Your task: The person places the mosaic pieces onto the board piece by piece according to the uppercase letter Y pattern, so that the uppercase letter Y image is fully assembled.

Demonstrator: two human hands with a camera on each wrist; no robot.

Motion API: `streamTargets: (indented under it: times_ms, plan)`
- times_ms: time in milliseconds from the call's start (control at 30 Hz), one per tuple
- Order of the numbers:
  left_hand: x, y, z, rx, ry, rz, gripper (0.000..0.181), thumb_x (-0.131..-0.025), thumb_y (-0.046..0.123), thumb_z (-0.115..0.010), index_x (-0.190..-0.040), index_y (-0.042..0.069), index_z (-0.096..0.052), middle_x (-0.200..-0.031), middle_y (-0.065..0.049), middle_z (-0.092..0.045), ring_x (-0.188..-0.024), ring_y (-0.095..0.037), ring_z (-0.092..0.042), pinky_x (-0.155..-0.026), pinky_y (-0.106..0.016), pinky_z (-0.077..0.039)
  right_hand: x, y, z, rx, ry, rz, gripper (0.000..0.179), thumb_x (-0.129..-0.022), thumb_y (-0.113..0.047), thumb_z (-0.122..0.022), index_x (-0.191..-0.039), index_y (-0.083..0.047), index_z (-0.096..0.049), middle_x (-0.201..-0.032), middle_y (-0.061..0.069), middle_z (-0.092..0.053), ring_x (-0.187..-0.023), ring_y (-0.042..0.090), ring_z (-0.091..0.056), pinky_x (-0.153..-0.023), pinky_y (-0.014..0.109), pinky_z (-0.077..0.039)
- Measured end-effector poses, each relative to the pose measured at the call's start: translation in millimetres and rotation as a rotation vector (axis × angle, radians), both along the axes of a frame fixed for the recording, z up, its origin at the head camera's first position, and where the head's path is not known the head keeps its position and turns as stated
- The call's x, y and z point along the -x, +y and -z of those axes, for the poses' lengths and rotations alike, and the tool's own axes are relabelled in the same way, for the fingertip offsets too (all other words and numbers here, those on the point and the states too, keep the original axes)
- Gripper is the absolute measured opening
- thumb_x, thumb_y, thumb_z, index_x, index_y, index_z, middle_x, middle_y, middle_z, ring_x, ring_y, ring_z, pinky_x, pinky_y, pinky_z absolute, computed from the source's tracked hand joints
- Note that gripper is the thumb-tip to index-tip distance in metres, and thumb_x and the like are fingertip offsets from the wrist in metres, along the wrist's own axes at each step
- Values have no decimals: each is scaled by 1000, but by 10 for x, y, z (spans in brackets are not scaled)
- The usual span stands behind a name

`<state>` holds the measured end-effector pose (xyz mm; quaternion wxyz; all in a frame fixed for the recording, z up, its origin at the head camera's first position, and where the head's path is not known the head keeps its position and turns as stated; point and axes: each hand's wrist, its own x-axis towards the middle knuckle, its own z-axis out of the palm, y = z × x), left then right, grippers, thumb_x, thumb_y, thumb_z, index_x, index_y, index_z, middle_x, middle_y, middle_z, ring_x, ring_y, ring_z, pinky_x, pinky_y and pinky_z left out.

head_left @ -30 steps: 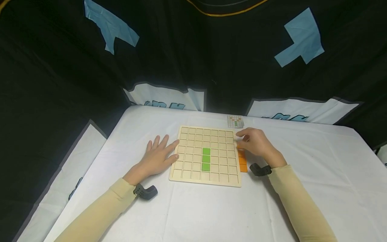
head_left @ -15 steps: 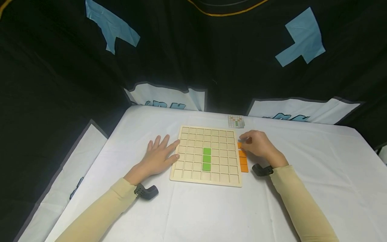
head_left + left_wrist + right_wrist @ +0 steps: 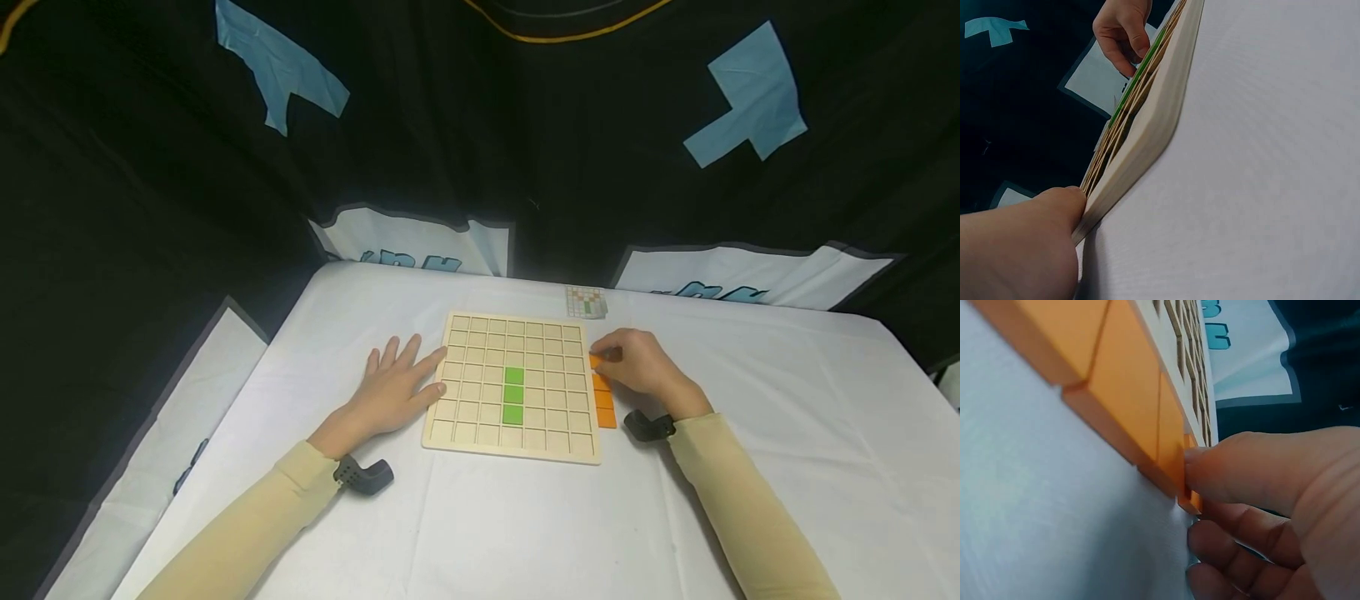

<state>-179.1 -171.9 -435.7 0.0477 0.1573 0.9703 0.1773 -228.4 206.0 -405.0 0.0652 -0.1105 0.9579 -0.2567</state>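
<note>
A pale wooden grid board (image 3: 465, 433) lies on the table, with three green tiles (image 3: 513, 395) in a column in its cells. My left hand (image 3: 390, 392) rests at the board's left edge, fingers spread, thumb and index finger touching the rim. Along the right edge lies a row of square orange tiles (image 3: 603, 400). At that row's far end my right hand (image 3: 637, 360) pinches an orange tile (image 3: 1192, 501). The right wrist view shows the thumb against this tile and the other fingers curled beyond it, their tips partly hidden.
Behind the board's far right corner lies a small printed card (image 3: 585, 302) with a coloured grid pattern. A white cloth (image 3: 525, 525) covers the table. Black curtains (image 3: 480, 142) hang along the back and left sides.
My right hand first drew back slightly from the board's right edge, uncovering the far orange tile, then came down and left onto it. My left hand and the green tiles stay in place.
</note>
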Motion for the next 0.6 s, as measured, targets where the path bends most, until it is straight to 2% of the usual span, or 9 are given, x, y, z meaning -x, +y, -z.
streamTargets:
  times_ms: [600]
  plan:
    - [-9, 2, -4, -3, -1, -4, 64, -104, 47, -49, -160, 20, -36, -169, -27, -16, -155, -55, -4, -121, -75, -3, -21, -36, 35, -2, 36, -19, 29, -87, -1, -73, -115, 2, -75, -121, 23, -70, -106, 34, -64, -100, 51, -54]
